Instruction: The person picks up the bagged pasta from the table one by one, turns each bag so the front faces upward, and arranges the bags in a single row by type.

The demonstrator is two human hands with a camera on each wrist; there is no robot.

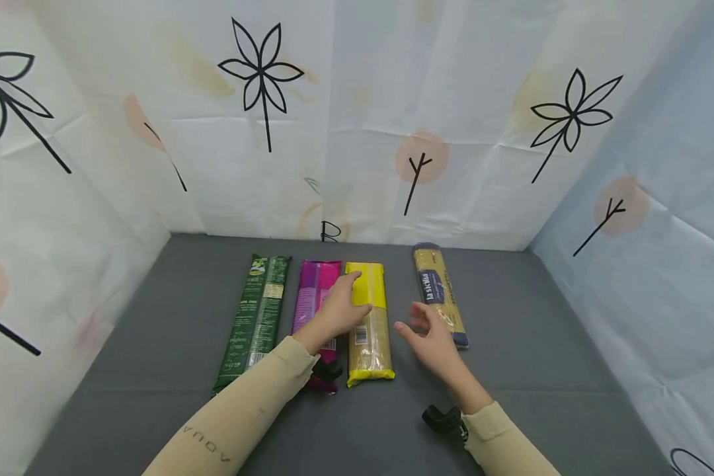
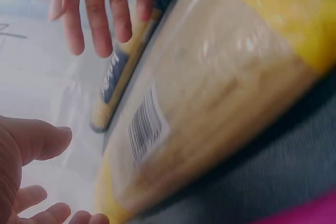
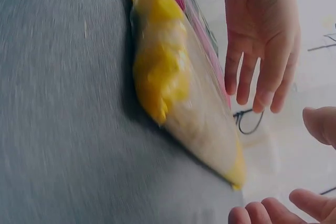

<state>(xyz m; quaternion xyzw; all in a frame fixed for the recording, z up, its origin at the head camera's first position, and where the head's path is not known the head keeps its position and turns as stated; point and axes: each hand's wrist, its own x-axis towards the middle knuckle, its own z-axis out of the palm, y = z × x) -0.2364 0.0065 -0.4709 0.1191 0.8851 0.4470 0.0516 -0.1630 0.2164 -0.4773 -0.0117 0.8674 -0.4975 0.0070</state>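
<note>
A yellow-ended clear packet of pasta (image 1: 370, 344) with a barcode lies lengthwise on the grey table. My left hand (image 1: 339, 309) is over its upper left part, with fingers extended and nothing held. To its right, my right hand (image 1: 433, 340) hovers with loosely bent fingers and an empty palm, overlapping the lower part of a blue-labelled pasta packet (image 1: 433, 284) in the head view. Beneath my left wrist is a magenta and purple packet (image 1: 315, 291), partly hidden by the hand. In the right wrist view the yellow packet (image 3: 202, 124) lies between the table and my left hand (image 3: 262, 40).
A long green packet (image 1: 252, 317) lies at the left end of the row. Grey cloth covers the table (image 1: 512, 370). White patterned curtains (image 1: 357, 132) stand behind and at both sides. Each wrist carries a black camera mount (image 1: 443, 420).
</note>
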